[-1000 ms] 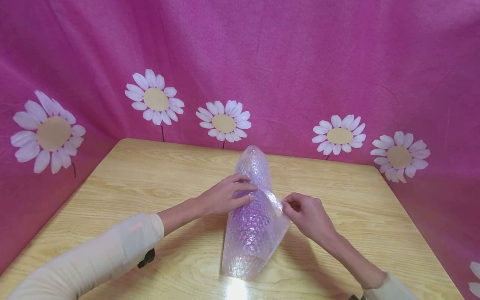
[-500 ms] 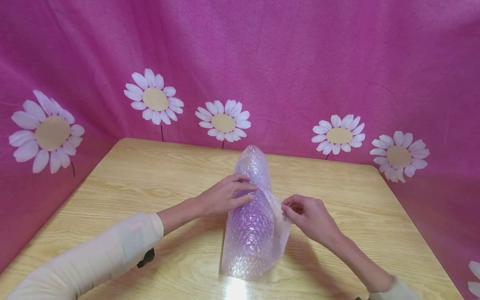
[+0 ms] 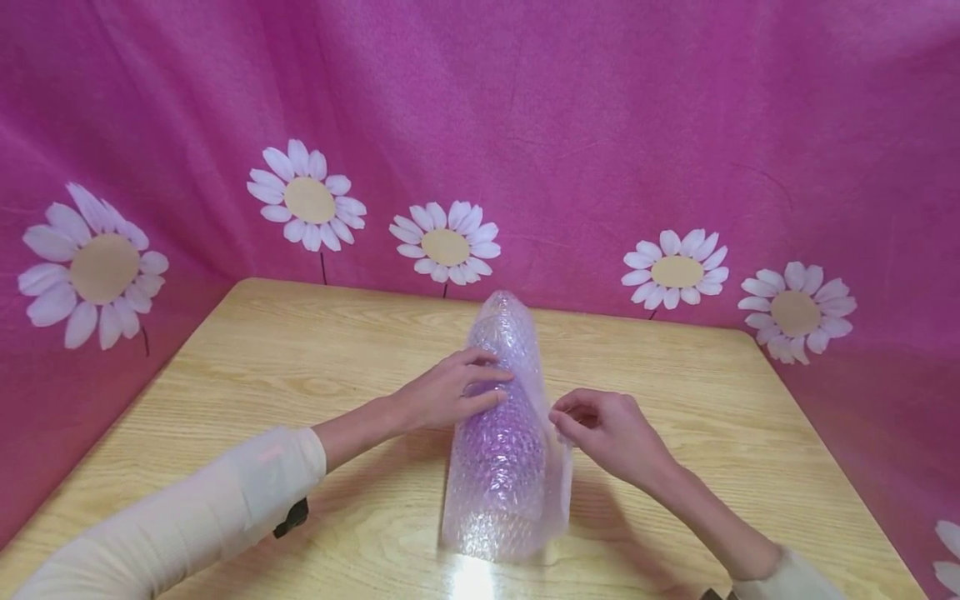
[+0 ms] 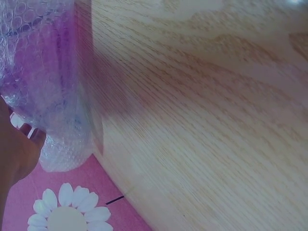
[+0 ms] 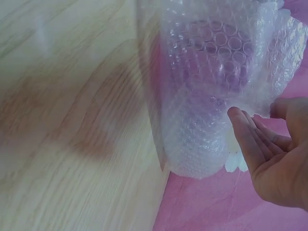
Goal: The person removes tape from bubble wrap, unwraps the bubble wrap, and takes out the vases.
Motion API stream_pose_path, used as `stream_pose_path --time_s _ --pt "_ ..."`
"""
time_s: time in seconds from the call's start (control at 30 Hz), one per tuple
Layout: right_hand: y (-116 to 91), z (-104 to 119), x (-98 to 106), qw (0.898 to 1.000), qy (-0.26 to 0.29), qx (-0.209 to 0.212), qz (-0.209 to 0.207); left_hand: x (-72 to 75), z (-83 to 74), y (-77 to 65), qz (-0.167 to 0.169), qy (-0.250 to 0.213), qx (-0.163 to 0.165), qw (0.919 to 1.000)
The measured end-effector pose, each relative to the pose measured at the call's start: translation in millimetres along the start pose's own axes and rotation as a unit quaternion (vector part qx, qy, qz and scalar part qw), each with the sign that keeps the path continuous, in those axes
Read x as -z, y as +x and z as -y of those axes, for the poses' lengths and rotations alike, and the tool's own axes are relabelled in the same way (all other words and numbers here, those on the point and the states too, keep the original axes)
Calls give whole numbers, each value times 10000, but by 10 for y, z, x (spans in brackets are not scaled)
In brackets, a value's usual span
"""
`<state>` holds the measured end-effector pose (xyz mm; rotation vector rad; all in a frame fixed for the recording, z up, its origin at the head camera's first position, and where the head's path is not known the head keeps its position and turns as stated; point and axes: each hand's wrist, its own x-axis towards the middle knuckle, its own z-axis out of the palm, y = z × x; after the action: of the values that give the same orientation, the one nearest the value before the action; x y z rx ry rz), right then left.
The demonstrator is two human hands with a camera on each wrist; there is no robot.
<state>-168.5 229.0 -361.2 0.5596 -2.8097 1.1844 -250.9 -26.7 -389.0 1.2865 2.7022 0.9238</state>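
Note:
A long roll of bubble wrap (image 3: 498, 467) lies on the wooden table, pointing away from me, with something purple showing through it. My left hand (image 3: 457, 390) rests on top of the roll, fingers spread and lightly bent. In the left wrist view, part of that hand (image 4: 19, 149) touches the wrap beside the purple content (image 4: 43, 62). On the right side, my right hand (image 3: 618, 433) pinches the loose edge of the wrap between thumb and fingertips. The right wrist view has this hand (image 5: 276, 149) at the raised flap (image 5: 284, 53). What the purple thing is stays hidden.
The light wooden table (image 3: 322, 333) has rounded back corners. A magenta cloth (image 3: 562, 125) with large white daisies (image 3: 446, 246) hangs behind and along both sides. A bright reflection lies on the table at the roll's near end.
My right hand has moved slightly left, bringing the loose flap closer in against the roll's side. The left hand has stayed in place on top.

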Motion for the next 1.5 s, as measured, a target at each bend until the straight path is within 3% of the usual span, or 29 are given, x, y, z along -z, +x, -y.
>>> stream_pose_path --time_s 0.3,0.73,1.2,1.5 --pt "99 91 -13 9990 -444 99 51 -3 -1 1 -62 26 -87 9999" --pt "429 130 -7 9985 -468 177 -244 -30 3 14 -225 85 -175 9996" --pt "836 62 -65 9921 -1100 414 -432 -29 -14 13 -310 -90 -82 9994" --pt "993 25 -154 9882 -1331 574 -493 -30 -7 24 -296 -56 -69 9995"
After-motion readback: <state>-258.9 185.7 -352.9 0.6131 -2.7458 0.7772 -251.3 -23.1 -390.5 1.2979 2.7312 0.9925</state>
